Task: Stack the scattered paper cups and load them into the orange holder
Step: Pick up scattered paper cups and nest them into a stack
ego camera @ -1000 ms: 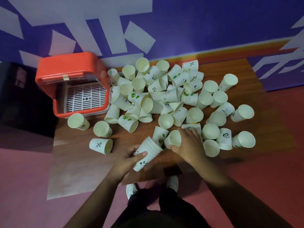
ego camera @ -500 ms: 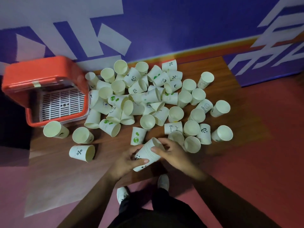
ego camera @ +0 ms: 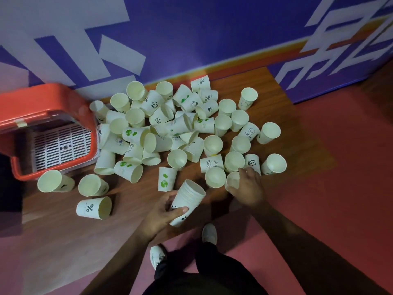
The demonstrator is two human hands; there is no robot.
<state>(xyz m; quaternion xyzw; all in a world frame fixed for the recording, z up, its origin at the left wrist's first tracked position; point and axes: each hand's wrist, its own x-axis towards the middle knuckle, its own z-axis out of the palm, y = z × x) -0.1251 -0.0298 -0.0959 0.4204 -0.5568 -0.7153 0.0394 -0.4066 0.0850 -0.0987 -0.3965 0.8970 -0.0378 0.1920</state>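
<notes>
A nested stack of cream paper cups (ego camera: 188, 200) sits tilted in the left hand (ego camera: 161, 211), whose fingers (ego camera: 168, 198) and thumb curl round its lower wall, just inside the near edge of the brown wooden tabletop (ego camera: 297, 143); the right hand (ego camera: 247, 188) has its fingers curled round a single cream paper cup (ego camera: 232, 180) at the near-right fringe of the scattered pile of cream paper cups (ego camera: 170, 128); the orange plastic holder (ego camera: 49, 99) stands at the left, its white slotted grid (ego camera: 63, 145) showing, with cups touching its right wall; bare wood lies right of the pile and along the near-left; the far edge meets the purple wall (ego camera: 212, 28), while the right and near edges drop to the red floor (ego camera: 340, 199); one toppled cup (ego camera: 93, 208) near-left carries "%"; another (ego camera: 249, 132) reads "HELLO" under a smiley; a third (ego camera: 210, 163) shows "Bec", the rest hidden; others bear pandas and green sprouts.
</notes>
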